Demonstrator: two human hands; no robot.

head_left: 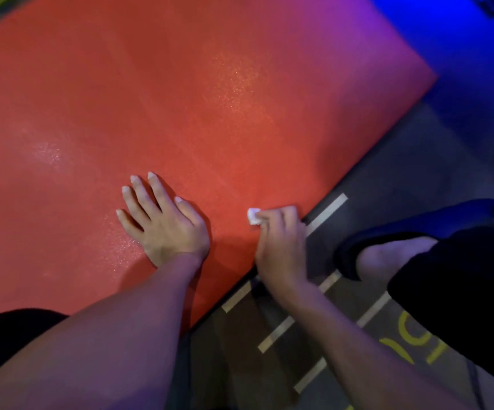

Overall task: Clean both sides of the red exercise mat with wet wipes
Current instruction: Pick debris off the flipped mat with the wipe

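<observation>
Red exercise mat [180,93] lay flat on the dark floor [402,179], filling most of the view; left hand [162,223] rested palm-down on the mat near its right edge, fingers straight and spread; right hand [281,241] was curled around a small white wet wipe [253,216], pressing it to the mat just inside that edge; pale tape strips [327,214] and yellow markings [411,341] crossed the floor beside the mat; a foot in a dark slipper [417,229] stood on the floor near the right hand.

dark floor [393,184] | pale tape strips [327,213] | yellow markings [411,344]
</observation>
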